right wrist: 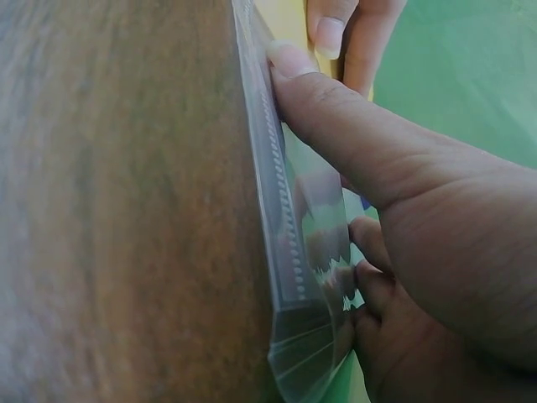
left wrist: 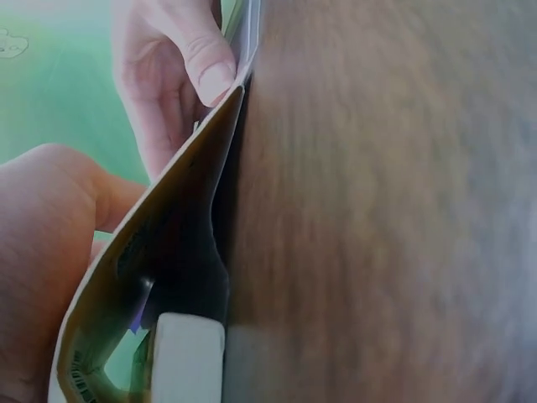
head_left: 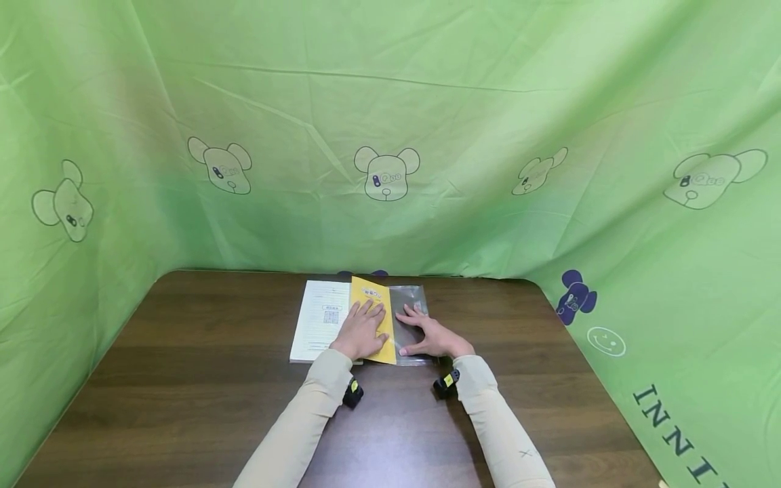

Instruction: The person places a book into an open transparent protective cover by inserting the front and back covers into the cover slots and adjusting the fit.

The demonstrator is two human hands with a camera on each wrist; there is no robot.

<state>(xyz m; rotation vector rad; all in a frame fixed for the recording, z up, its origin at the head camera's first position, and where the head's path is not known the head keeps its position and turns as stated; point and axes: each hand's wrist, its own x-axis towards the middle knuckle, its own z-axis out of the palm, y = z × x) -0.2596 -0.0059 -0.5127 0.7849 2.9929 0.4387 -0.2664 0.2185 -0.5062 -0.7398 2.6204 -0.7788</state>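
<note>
A book point(head_left: 316, 324) lies on the table with its white printed page up and its yellow cover point(head_left: 366, 288) turned out to the right. My left hand point(head_left: 361, 331) rests on this cover, fingers spread. A clear plastic book sleeve point(head_left: 405, 296) lies at the right, meeting the cover's outer edge. On the sleeve my right hand point(head_left: 430, 335) presses with thumb and fingers apart. Seen from the left wrist, the cover point(left wrist: 159, 201) bows up from the book's spine block point(left wrist: 186, 357) and slopes down to the sleeve. The right wrist view shows the sleeve's ridged seam point(right wrist: 284, 201) beneath the thumb.
The dark wooden table point(head_left: 201, 352) extends around the book on both sides. A green printed cloth point(head_left: 293, 203) hangs behind the table and along its left and right edges. Black cameras are strapped at both wrists.
</note>
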